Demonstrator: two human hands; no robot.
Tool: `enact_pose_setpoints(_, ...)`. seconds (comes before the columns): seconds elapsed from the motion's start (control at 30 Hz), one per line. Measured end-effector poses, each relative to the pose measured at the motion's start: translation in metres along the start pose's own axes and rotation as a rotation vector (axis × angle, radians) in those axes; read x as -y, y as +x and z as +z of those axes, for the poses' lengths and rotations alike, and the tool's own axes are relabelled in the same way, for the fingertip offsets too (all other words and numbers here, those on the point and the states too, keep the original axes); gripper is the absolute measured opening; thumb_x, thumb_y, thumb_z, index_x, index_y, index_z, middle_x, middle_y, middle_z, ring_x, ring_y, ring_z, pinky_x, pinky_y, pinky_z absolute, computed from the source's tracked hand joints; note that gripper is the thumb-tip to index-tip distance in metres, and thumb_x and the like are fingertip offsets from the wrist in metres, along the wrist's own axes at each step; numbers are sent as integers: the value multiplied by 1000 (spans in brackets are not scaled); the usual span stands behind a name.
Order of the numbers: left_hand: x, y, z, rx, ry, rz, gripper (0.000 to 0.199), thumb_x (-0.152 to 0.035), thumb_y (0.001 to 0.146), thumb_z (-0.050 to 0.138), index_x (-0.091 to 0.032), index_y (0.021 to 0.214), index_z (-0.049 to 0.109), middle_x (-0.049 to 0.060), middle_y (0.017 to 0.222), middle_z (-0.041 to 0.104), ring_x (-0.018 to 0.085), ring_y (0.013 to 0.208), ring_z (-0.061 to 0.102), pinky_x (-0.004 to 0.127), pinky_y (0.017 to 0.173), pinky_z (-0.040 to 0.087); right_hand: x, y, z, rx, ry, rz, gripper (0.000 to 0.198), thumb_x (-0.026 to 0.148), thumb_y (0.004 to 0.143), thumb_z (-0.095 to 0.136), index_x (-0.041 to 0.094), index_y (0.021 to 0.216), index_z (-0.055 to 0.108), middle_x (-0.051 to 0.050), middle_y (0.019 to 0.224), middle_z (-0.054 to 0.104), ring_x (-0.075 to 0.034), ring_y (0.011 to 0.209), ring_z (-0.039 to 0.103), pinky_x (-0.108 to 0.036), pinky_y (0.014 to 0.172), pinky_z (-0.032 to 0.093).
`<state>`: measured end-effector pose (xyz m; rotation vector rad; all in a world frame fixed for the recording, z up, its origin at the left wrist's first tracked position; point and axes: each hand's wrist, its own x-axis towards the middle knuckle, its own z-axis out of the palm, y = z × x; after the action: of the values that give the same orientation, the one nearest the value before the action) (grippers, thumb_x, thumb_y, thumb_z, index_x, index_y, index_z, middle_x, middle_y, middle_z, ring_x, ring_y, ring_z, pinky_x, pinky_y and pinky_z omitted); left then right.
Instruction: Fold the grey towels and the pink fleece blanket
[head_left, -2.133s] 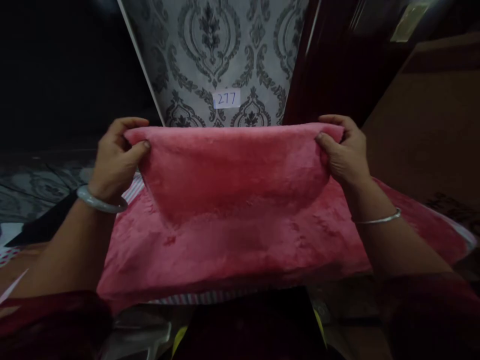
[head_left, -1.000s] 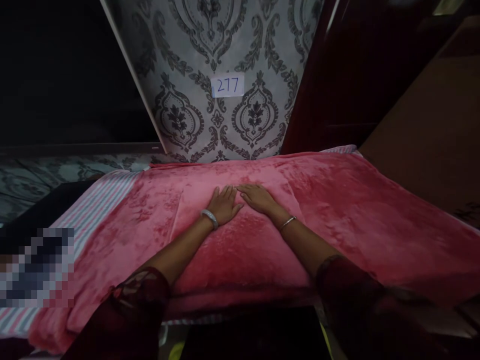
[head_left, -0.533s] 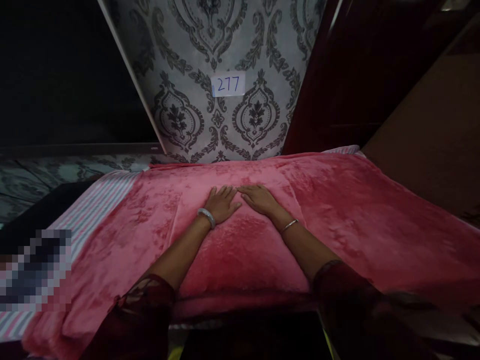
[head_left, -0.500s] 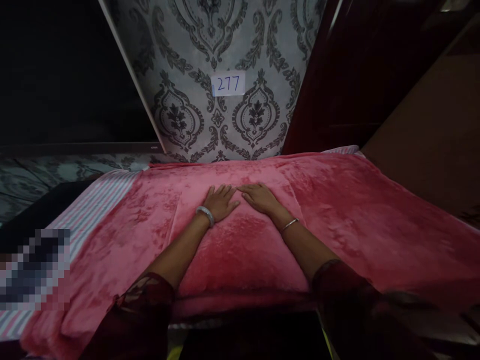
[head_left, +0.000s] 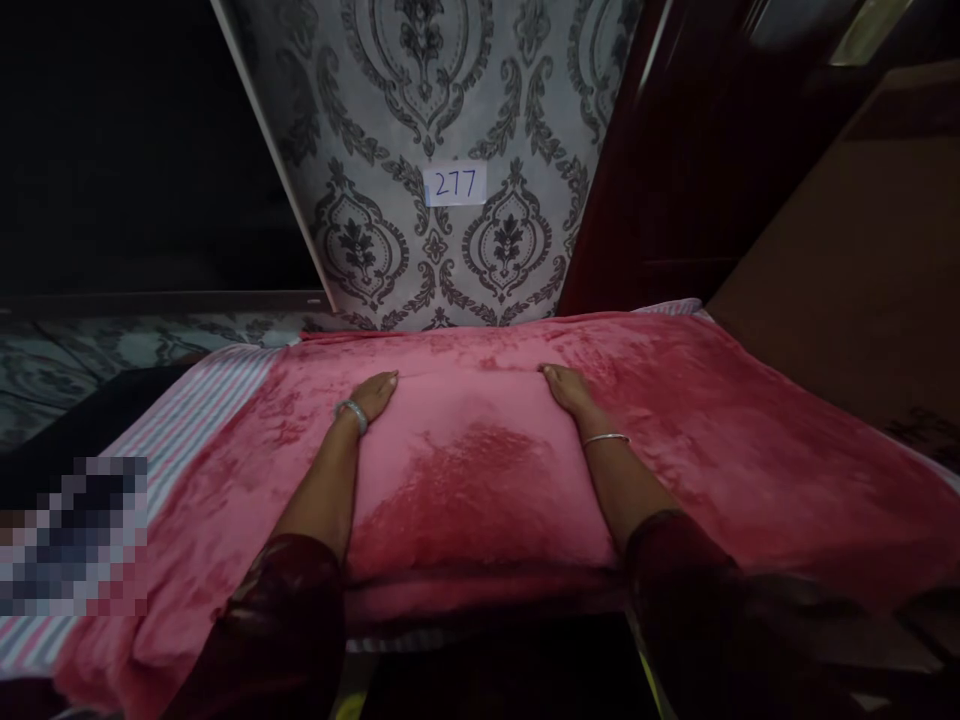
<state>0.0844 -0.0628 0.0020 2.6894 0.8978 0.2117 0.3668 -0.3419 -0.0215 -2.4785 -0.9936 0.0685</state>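
A square piece of pink plush cloth (head_left: pixel 472 480), either a cushion or a folded blanket, lies right in front of me. Its nap is darker red in the middle. My left hand (head_left: pixel 375 395), with a thick bracelet at the wrist, holds its far left corner. At the far right corner, my right hand (head_left: pixel 568 388), wearing a thin bangle, has its fingers curled over the edge. The fingertips of both hands are partly hidden. Beneath the piece spreads a larger pink plush blanket (head_left: pixel 697 440).
A striped sheet (head_left: pixel 180 410) shows at the left, with a blurred-out patch (head_left: pixel 75 540) near it. Behind stand a dark screen (head_left: pixel 135 150), patterned wallpaper (head_left: pixel 442 100) with a paper marked 277 (head_left: pixel 455 184), and a dark red cabinet (head_left: pixel 690 140). A brown panel (head_left: pixel 847 260) is at the right.
My hands have moved apart, from lying flat together near the middle of the plush piece to its two far corners. The view has tilted slightly upward.
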Motion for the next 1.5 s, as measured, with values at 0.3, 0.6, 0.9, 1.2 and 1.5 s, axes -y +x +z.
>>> enact_pose_setpoints(0.3,-27,-20,-39,-85,74,-44,67,-45,99,28,-7,153,37,20,163,31,30,154,22,53,124,18,36,-27,-39,-141,-86,-118,53,33,102,34,16,150,48,-15,157,42,-32,148,32,-56,120,24)
enact_pose_setpoints(0.6,-123,-99,32,28,283,419,72,-56,97,37,-11,153,40,22,160,37,35,151,27,56,121,25,95,-72,8,272,-169,-825,56,33,103,34,24,158,33,-8,163,31,-23,154,20,-53,122,20)
enact_pose_setpoints(0.9,-114,-113,52,-9,357,438,72,-57,98,36,-17,158,33,23,163,28,38,153,21,63,119,22,41,-2,1,248,-161,-627,54,49,104,34,31,154,41,-5,159,39,-26,148,35,-54,121,22)
enact_pose_setpoints(1.2,-112,-112,51,-4,326,436,72,-57,98,36,-17,158,33,22,163,27,37,153,20,63,120,23,-16,22,-29,165,-134,-139,51,36,105,32,16,147,52,-12,155,45,-25,146,38,-46,121,27)
enact_pose_setpoints(1.5,-142,-138,36,94,180,618,75,-62,94,46,-26,158,32,15,165,26,40,153,18,68,119,19,44,-80,-33,139,-210,-612,52,41,105,32,28,153,43,-6,164,30,-27,153,23,-55,121,21)
